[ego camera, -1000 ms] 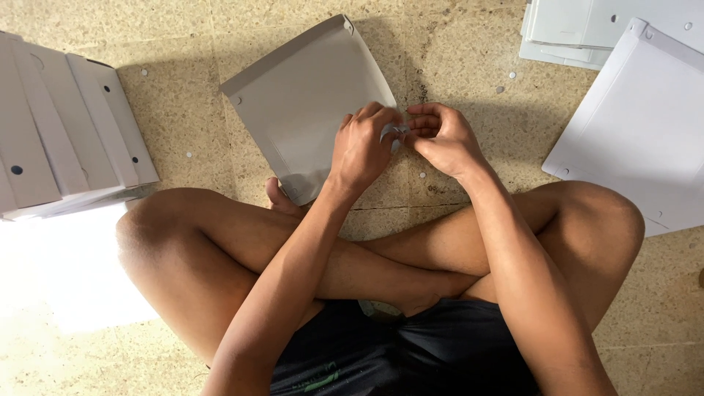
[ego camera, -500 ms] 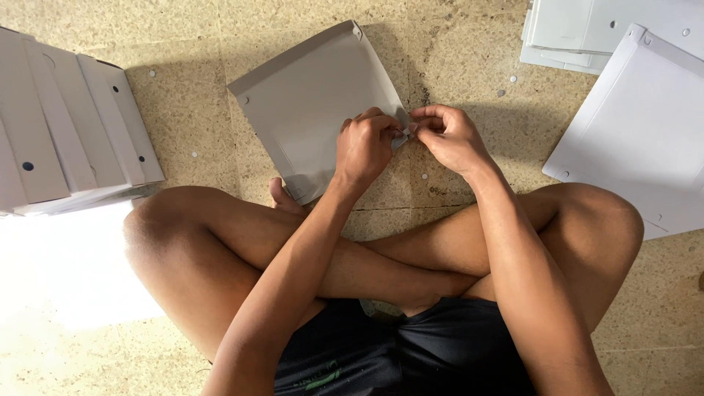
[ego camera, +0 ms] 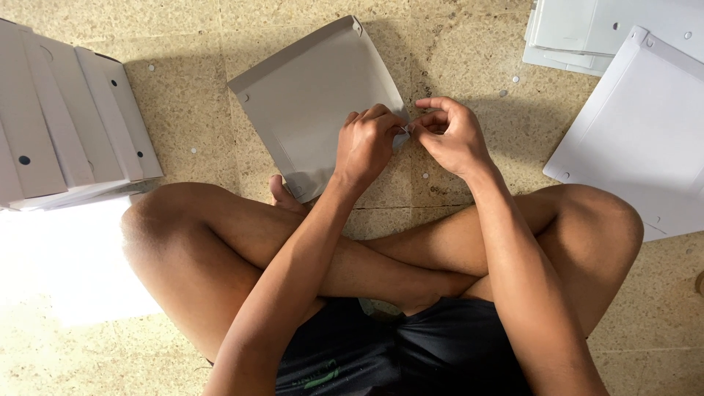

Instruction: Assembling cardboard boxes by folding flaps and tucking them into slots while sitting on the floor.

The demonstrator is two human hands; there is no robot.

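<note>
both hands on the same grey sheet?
Yes, the left hand and right hand both pinch the right edge of the grey cardboard sheet on the floor.

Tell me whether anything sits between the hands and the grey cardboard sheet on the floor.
Nothing visible does. The left hand and right hand already pinch the right edge of the grey cardboard sheet directly.
</note>
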